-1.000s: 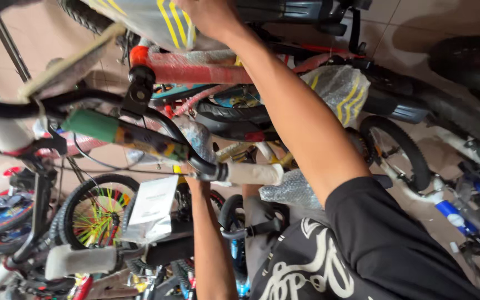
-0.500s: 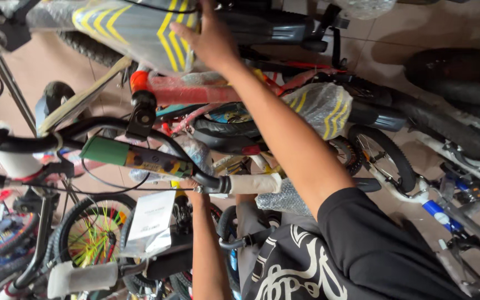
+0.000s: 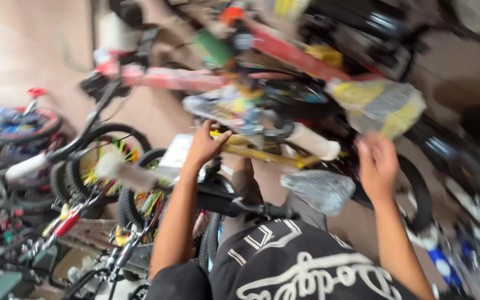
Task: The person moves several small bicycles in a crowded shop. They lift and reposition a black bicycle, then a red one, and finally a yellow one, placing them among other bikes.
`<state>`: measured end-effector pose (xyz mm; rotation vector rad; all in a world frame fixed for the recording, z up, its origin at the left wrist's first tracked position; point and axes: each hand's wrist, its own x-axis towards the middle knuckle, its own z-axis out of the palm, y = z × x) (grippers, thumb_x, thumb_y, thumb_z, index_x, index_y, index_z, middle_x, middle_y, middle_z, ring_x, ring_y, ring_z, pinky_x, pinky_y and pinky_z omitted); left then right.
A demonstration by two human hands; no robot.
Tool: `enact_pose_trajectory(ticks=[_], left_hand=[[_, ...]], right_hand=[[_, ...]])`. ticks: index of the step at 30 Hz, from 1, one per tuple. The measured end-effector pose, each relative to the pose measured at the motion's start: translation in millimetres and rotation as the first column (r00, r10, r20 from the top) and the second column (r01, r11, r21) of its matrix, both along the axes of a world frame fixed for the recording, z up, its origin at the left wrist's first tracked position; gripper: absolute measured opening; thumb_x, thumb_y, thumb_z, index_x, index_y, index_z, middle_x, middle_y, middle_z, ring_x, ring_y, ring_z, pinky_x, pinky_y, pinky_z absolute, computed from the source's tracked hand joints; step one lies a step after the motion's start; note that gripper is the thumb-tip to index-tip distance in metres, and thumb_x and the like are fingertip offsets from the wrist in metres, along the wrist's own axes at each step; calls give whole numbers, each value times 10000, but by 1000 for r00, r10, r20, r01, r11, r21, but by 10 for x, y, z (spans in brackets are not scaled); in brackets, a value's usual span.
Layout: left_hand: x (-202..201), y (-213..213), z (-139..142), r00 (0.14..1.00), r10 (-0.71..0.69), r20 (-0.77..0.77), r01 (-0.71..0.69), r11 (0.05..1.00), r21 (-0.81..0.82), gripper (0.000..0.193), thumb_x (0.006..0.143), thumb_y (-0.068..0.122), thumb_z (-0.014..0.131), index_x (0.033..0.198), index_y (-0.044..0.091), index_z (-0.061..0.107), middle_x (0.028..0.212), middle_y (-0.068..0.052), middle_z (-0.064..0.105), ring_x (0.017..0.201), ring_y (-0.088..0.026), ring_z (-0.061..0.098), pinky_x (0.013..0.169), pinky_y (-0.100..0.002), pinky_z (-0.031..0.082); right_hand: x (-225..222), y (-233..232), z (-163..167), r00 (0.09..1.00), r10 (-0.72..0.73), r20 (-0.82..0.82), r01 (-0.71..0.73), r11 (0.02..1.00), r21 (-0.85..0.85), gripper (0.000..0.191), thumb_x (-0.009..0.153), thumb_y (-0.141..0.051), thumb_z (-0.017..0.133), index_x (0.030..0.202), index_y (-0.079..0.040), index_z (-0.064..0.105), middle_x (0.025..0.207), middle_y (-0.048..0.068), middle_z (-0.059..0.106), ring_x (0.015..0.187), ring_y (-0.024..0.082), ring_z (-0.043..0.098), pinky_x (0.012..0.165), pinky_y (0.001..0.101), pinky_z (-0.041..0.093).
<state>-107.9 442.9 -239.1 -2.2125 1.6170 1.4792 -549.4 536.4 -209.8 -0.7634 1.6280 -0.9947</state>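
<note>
The view is blurred by motion. My left hand (image 3: pixel 204 145) is closed around a yellow bicycle tube (image 3: pixel 262 156) that ends near a white handlebar grip (image 3: pixel 313 142). My right hand (image 3: pixel 378 166) is raised to the right with fingers apart and nothing in it. It sits just below a yellow part wrapped in clear plastic (image 3: pixel 381 105) and beside a grey wrapped saddle (image 3: pixel 320 190). A red frame tube (image 3: pixel 173 79) runs above my left hand. My black shirt with white print fills the bottom.
Several children's bicycles crowd the space. A wheel with coloured spokes (image 3: pixel 104 158) and a black handlebar (image 3: pixel 234 204) are by my left arm. More small bikes (image 3: pixel 18 123) stand at the left, and dark tyres (image 3: pixel 473 166) at the right.
My right hand has come down from the yellow-striped wrapped part overhead and now hangs free. My left hand has moved onto the yellow tube. The view has swung and blurred.
</note>
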Motion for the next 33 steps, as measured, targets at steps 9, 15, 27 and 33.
enact_pose_trajectory(ticks=[9,15,27,33], left_hand=[[2000,-339,1849,926,-81,369,265,836,-481,373,925,192,718,1270,87,626,1307,-188,628,1227,-381,599,1084,-466,455],[3225,-385,2072,615,-329,717,613,771,-172,506,769,283,825,1211,103,656,1146,-156,645,1078,-363,628,922,-467,477],[4416,-1826,1837,109,-680,725,975,215,54,235,812,385,713,1023,281,720,1074,25,633,1080,-185,641,890,-369,488],[4217,-2469,1942,-87,-574,814,991,36,132,84,998,218,670,996,265,740,1072,50,632,1110,-138,646,1075,-323,450]], right_hand=[[1335,678,114,890,452,-59,-383,811,442,445,920,-267,702,1284,-35,592,1124,105,716,1070,196,691,901,344,535],[3157,538,447,778,628,1,-592,734,333,477,871,-318,748,1249,-61,614,1166,122,685,1110,267,663,987,390,506],[4025,1095,552,754,346,-559,-321,936,147,313,953,-283,535,1131,-62,667,1103,179,698,1055,404,656,972,466,495],[4011,1091,646,749,318,-581,-294,946,139,316,943,-311,575,1112,-60,665,1080,164,702,1028,387,670,889,444,529]])
